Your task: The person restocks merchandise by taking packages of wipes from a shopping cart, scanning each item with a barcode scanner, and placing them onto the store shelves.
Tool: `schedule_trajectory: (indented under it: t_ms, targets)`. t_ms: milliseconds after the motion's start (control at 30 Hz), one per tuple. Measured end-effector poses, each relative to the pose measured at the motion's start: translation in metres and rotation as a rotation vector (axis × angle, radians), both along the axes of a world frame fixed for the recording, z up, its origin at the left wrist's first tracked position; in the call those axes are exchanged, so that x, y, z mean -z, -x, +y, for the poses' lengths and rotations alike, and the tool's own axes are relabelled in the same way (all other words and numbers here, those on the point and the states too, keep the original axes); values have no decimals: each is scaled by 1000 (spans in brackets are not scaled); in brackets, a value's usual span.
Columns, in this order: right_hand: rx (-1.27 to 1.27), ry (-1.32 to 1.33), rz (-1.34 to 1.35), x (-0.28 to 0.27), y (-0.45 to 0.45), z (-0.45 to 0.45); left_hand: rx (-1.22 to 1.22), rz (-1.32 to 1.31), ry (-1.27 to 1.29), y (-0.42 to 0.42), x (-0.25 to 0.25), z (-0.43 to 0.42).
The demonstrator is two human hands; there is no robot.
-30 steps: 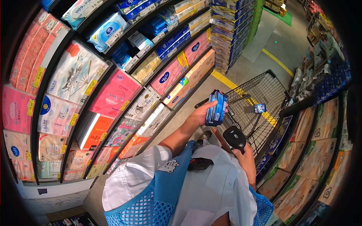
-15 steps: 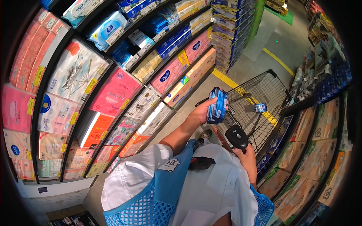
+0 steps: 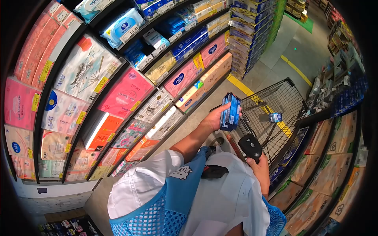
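My left hand (image 3: 215,118) is closed around a blue pack of wipes (image 3: 230,112), held upright in front of the cart handle; it looks like several packs stacked together. In my right hand (image 3: 260,168) is a black handheld barcode scanner (image 3: 250,146), its rounded head pointing toward the cart. A wire shopping cart (image 3: 271,98) stands just ahead of both hands. Inside it lies one small blue-and-white pack (image 3: 276,117).
A shelf on the left carries pink tissue packs (image 3: 126,91), white tissue packs (image 3: 86,69) and blue wipes (image 3: 123,27) with price tags. Tall stacked packs (image 3: 251,37) stand at that shelf's end. Brown-wrapped packs (image 3: 317,173) fill the right shelf. A yellow line (image 3: 241,85) crosses the floor.
The view has shifted slightly, so the shelves and cart sit a little further right. Both hands keep their hold on the wipes and the scanner.
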State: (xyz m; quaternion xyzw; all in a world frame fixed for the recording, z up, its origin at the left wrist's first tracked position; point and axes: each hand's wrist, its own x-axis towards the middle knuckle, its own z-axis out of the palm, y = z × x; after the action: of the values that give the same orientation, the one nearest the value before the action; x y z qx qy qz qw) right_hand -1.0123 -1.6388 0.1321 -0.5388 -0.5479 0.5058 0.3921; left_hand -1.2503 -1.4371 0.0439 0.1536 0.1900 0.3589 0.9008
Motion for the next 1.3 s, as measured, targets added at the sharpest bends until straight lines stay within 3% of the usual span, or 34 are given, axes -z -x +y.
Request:
schedule_trajectory:
  t_ms: [667, 767, 800, 833, 867, 967, 1300]
  targets:
    - [72, 35, 63, -6, 10, -2, -110, 8, 107, 3, 7, -2]
    - [111, -12, 97, 0, 15, -1, -78, -52, 66, 5, 8, -2]
    - [111, 25, 115, -4, 16, -3, -108, -32, -46, 5, 4, -9]
    - [136, 70, 131, -11, 17, -3, -226, 134, -305, 1, -35, -35]
    - [90, 43, 87, -13, 13, -2, -66, 23, -17, 1, -4, -10]
    - [73, 49, 54, -12, 10, -3, -31, -136, 151, -15, 12, -14]
    - [101, 96, -42, -13, 5, -7, 117, -111, 132, -38, 41, -28]
